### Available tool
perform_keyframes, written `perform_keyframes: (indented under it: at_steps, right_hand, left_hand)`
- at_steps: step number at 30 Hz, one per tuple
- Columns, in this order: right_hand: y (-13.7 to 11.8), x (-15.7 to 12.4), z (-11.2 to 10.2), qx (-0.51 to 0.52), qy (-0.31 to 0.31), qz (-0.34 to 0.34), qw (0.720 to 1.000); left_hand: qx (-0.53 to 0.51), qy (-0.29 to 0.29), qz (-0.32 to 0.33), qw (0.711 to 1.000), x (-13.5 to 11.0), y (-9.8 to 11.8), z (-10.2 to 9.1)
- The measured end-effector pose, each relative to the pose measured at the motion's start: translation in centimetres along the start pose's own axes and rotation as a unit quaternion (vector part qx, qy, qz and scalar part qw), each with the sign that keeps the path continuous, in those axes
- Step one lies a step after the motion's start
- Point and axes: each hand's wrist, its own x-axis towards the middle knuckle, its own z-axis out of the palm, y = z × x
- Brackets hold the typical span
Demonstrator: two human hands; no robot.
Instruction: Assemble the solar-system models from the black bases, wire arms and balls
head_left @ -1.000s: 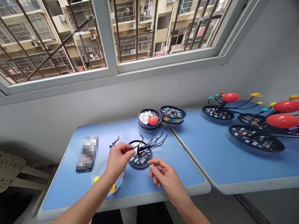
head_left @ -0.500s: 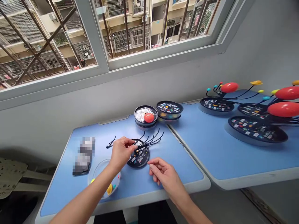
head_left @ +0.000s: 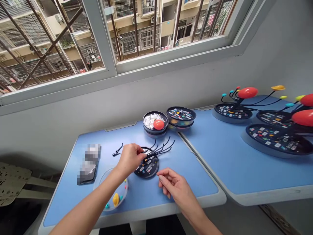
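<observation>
A round black base (head_left: 148, 170) printed with small planet pictures lies on the blue table. Above it, several thin curved black rods (head_left: 160, 152) fan out to the right. My left hand (head_left: 130, 160) pinches the black rods at their inner end, over the middle of the base; its fingertips partly hide the joint. My right hand (head_left: 174, 186) hovers at the base's right edge, fingers curled in and thumb near the forefinger, with nothing visible between them. Under my left forearm is a clear round tub (head_left: 126, 192) holding small coloured pieces, including a yellow ringed planet (head_left: 115, 199).
Loose black rods (head_left: 117, 152) lie left of the base, beside a phone (head_left: 89, 164). Stacked round bases (head_left: 181, 117) stand at the back, one stack topped by a red ball (head_left: 158, 124). Several assembled planet models (head_left: 278, 138) occupy the right table (head_left: 220, 156).
The view has shifted slightly, so everything sits a little differently in frame. Both hands hold nearly the same pose, the left still pinching the rods over the base.
</observation>
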Motion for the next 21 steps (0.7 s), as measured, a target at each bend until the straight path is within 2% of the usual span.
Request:
perform_keyframes:
  at_steps: [5,8,18,21]
  right_hand:
    - [-0.2,-0.1,0.0,-0.002,-0.003,0.008,1.0]
    - [-0.1,-0.1,0.1,-0.005,-0.001,0.013,1.0]
    - [0.1,0.1,0.1,-0.023,-0.004,0.015,1.0]
    - [-0.2,0.6,0.3,-0.049,-0.001,-0.012,0.999]
  left_hand:
    - [0.079,-0.042,0.028,0.996,0.4,0.5,-0.5]
    - [0.084,-0.049,0.032,0.995,0.5,0.6,-0.6]
    - [0.013,0.016,0.052,0.998,-0.1,-0.4,0.7]
    - [-0.014,0.035,0.053,0.998,-0.2,-0.6,0.9]
